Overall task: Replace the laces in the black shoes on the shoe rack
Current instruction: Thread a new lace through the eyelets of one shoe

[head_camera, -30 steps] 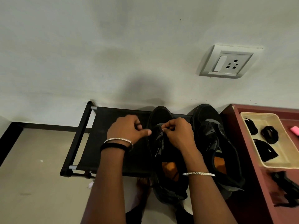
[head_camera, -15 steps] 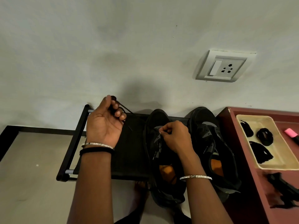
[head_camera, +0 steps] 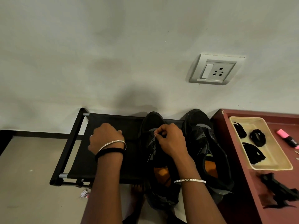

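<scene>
On the shoe rack point(head_camera: 76, 143), right half: left shoe point(head_camera: 152, 121) and right shoe point(head_camera: 198, 122), both black, side by side, toes to the wall. Over the left shoe I logged the right hand point(head_camera: 172, 142), pinching a lace end point(head_camera: 155, 135) at the eyelets. Over the rack's middle: left hand point(head_camera: 106, 138), fingers curled; I could not tell whether it held anything. Right of the rack: tray point(head_camera: 275, 167) of black laces.

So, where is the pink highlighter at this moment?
In the head view the pink highlighter lies at the far right on the maroon table, just right of the cream tray with black bundles.
</scene>
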